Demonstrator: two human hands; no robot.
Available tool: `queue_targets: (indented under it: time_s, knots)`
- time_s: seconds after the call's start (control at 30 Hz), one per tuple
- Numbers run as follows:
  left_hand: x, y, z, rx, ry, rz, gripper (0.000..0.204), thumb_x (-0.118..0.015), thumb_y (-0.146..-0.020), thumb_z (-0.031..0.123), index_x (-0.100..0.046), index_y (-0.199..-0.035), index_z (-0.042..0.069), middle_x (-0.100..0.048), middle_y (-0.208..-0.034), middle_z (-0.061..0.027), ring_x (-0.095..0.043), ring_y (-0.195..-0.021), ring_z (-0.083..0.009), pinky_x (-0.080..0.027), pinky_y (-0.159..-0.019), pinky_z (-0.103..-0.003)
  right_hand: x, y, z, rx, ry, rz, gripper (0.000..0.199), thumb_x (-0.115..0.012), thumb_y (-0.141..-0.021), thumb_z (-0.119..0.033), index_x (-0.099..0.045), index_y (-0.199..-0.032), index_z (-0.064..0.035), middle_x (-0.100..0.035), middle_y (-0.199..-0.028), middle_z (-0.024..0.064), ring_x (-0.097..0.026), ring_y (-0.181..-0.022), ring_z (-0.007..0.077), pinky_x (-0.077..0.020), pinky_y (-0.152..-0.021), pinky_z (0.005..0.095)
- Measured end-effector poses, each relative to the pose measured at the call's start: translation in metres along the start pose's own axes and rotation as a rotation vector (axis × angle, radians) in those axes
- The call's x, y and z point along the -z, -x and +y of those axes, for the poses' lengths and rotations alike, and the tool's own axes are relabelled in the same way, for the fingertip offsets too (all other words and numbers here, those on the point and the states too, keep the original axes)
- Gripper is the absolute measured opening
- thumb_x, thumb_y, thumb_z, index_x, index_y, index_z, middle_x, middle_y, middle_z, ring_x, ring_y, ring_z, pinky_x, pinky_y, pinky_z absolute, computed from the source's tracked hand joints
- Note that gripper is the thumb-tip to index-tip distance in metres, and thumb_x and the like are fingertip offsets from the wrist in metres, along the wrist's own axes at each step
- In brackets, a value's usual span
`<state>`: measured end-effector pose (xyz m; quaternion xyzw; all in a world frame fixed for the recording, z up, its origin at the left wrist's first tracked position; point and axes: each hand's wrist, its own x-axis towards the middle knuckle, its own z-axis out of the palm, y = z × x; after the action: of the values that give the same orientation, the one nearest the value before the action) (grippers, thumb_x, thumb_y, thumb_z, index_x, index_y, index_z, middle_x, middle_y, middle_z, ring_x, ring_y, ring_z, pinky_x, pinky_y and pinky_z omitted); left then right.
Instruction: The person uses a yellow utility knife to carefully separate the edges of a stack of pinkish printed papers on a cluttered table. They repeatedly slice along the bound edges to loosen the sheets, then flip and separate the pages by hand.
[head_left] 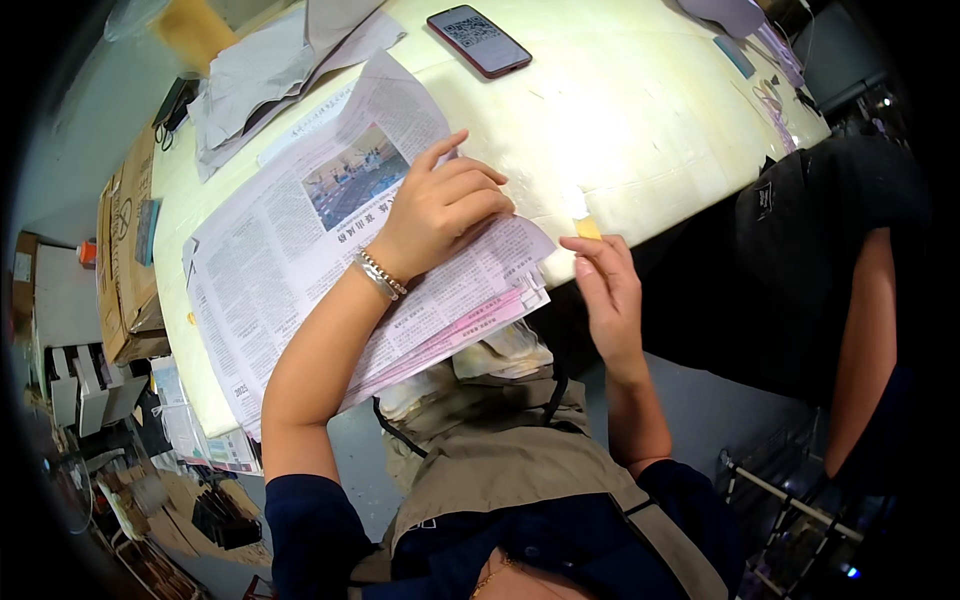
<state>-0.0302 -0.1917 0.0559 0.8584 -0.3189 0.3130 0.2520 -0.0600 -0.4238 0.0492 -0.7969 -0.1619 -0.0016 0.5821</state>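
My left hand (440, 205), with bracelets at the wrist, lies across a printed newspaper (280, 235). Its fingers stretch over the sheet's right edge, and its thumb is hidden. The paper's far corner curls upward beyond the hand. Beneath the top sheet, more sheets (480, 322) with pink printing show along the near edge. At the table's edge, just right of the paper, my right hand (608, 290) pinches a small yellow-handled tool (586, 229). Its pale tip points away from me and is washed out by glare, so its exact kind is unclear.
A phone (480, 42) lies at the table's far side. Crumpled grey paper (255, 85) sits at the far left, near a cardboard box (128, 250). Another person's arm (865, 340) is close on the right. Purple items (780, 55) occupy the table's far right corner.
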Motion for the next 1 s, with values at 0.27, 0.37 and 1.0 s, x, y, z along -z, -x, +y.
queue_targets:
  time_s: [0.27, 0.37, 1.0]
  knots:
    - [0.004, -0.002, 0.004, -0.046, -0.016, 0.055, 0.013, -0.071, -0.071, 0.009, -0.060, -0.076, 0.013, -0.065, -0.081, 0.0018, -0.065, -0.090, -0.0177, -0.039, -0.101, -0.047, -0.031, -0.007, -0.009, 0.196, 0.174, 0.156, 0.020, -0.077, -0.068, -0.011, -0.068, -0.086, -0.0041, -0.054, -0.085, 0.0085, -0.053, -0.077, 0.0216, -0.0438, -0.065, 0.0306]
    - [0.004, -0.001, 0.005, -0.035, -0.007, 0.086, 0.015, -0.071, -0.070, 0.008, -0.059, -0.075, 0.014, -0.063, -0.079, 0.0032, -0.064, -0.091, -0.0162, -0.039, -0.101, -0.046, -0.038, -0.007, -0.006, 0.226, 0.122, 0.203, 0.014, -0.076, -0.068, -0.007, -0.067, -0.079, -0.0039, -0.054, -0.082, 0.0078, -0.054, -0.075, 0.0220, -0.0437, -0.065, 0.0305]
    - [0.002, 0.002, 0.003, -0.042, -0.054, 0.204, 0.026, -0.078, -0.068, 0.021, -0.060, -0.083, 0.012, -0.059, -0.092, -0.0050, -0.060, -0.093, -0.0247, -0.045, -0.087, -0.043, -0.039, -0.013, -0.005, -0.134, -0.404, 0.105, 0.015, -0.065, -0.087, -0.010, -0.066, -0.085, 0.0053, -0.051, -0.081, 0.0009, -0.049, -0.065, 0.0042, -0.0385, -0.056, 0.0193]
